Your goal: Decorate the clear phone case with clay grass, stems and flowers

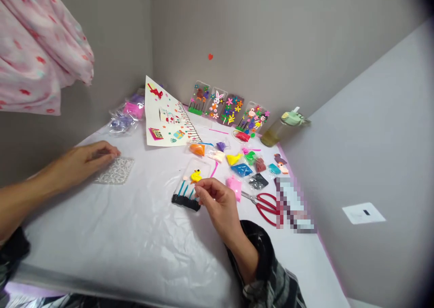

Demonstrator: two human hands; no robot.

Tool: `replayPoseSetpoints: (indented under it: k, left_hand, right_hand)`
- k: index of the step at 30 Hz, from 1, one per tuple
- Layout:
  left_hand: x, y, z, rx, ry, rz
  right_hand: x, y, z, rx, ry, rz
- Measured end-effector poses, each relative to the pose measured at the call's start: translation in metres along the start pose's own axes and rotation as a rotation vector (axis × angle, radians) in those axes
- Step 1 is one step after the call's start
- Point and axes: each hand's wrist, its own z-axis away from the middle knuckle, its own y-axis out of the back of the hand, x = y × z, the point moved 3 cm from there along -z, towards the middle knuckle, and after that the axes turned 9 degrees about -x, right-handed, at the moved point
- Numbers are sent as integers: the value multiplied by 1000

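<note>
My left hand [86,161] is over the upper left part of a grey, lace-patterned mat or mould [117,171] lying flat on the table. Its thumb and fingertips come together; anything between them is hidden. My right hand [219,204] pinches thumb and forefinger at the right edge of a clear phone-case-like panel [200,165], and what it holds, if anything, is too small to name. On this panel sit a yellow clay duck [195,176], blue-green stems [186,189] and a black fringed strip [185,202] along the near end.
Several small bags of coloured clay [242,169] lie beyond my right hand, with red-handled scissors [267,206] beside them. Decorated clear panels [232,109] lean on the wall. A drawn card [166,118], a bottle [280,129] and plastic bags [125,118] stand farther back.
</note>
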Motion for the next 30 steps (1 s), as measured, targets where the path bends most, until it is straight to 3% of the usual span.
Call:
replayPoseSetpoints:
  k: [3, 7, 11, 14, 21, 30]
  left_hand:
    - [1, -30, 37, -5, 51, -61]
    - [27, -72, 86, -81, 75, -23]
    - [50, -95, 108, -176, 34, 161]
    - [49, -100, 112, -207, 37, 352]
    - [39, -100, 115, -155, 306, 689]
    - [30, -90, 114, -163, 321, 369]
  right_hand:
    - [0, 1, -1, -8, -20, -45]
    - [0, -2, 0, -51, -53, -106]
    - [1, -6, 2, -98, -85, -154]
    - [3, -10, 4, -136, -109, -184]
    - [6, -23, 11, -230, -165, -228]
    - [9, -34, 17, -304, -249, -264]
